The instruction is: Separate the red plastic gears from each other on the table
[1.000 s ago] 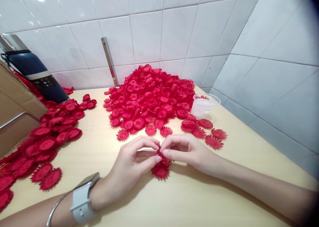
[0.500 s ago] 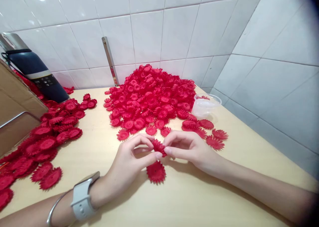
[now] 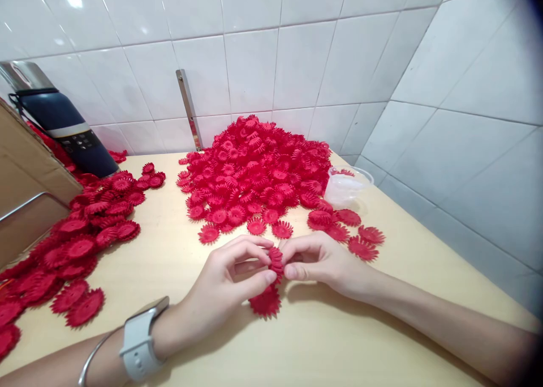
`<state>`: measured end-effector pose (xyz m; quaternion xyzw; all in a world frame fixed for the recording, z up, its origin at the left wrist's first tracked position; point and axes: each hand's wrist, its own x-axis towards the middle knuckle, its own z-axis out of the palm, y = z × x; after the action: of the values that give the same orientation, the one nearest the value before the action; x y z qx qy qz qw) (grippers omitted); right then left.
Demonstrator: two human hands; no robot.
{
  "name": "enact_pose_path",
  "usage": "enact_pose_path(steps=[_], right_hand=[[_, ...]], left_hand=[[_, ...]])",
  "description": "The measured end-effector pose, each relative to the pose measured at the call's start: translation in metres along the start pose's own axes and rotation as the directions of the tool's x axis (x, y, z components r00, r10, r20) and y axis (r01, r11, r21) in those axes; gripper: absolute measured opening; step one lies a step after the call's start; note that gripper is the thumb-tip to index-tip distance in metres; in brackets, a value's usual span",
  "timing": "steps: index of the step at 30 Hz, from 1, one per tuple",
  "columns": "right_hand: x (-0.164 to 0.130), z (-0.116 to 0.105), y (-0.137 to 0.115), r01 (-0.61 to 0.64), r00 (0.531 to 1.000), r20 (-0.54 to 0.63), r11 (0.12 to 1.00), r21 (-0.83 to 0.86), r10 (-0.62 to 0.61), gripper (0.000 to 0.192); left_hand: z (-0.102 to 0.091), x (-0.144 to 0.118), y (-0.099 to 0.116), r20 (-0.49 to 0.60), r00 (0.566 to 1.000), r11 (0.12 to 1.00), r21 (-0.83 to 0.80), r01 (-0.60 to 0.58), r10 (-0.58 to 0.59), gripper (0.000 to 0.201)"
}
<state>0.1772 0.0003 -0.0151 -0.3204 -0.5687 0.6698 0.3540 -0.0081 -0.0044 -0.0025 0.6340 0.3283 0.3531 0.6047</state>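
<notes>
Between my two hands is a small red petal disc point(image 3: 275, 264) with a toothed edge, turned nearly edge-on. My left hand point(image 3: 231, 274) pinches its left side with thumb and fingers. From the right, my right hand point(image 3: 324, 265) grips the opposite side, fingertips curled in. Just under the held piece, another red toothed disc point(image 3: 265, 302) lies flat on the table, partly covered by the left thumb and the held piece. Beyond my hands rises a large heap of red toothed pieces point(image 3: 254, 169), with several loose ones along its front edge.
A clear plastic cup point(image 3: 345, 186) lies right of the heap. On the left are a pile of flatter red discs point(image 3: 80, 245), a cardboard box point(image 3: 29, 177) and a dark blue flask point(image 3: 70, 124). A metal strip point(image 3: 189, 110) leans on the tiled wall point(image 3: 250, 64) behind.
The held red petal disc has turned from a slant to nearly upright, edge-on. Both hands have shifted slightly down and to the right with it.
</notes>
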Motion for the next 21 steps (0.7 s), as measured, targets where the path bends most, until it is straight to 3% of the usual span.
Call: enact_pose_path(steps=[10,16,21], right_hand=[[0.0008,0.0003,0.0038,0.024,0.999,-0.036,0.997,0.076,-0.021,0.006],[0.0003,0.0009,0.0042,0.025,1.000,-0.015,0.996,0.085,-0.024,0.007],[0.0001,0.0017,0.0030,0.009,1.000,-0.005,0.997,0.075,-0.009,0.007]], left_hand=[[-0.0036,0.0036,-0.0007,-0.021,0.998,0.998,-0.022,0.063,-0.063,0.004],[-0.0007,0.0031,-0.0010,0.071,0.993,0.979,-0.177,0.101,-0.090,0.007],[-0.0009,0.0036,-0.0025,0.069,0.991,0.972,-0.198,0.123,-0.111,0.007]])
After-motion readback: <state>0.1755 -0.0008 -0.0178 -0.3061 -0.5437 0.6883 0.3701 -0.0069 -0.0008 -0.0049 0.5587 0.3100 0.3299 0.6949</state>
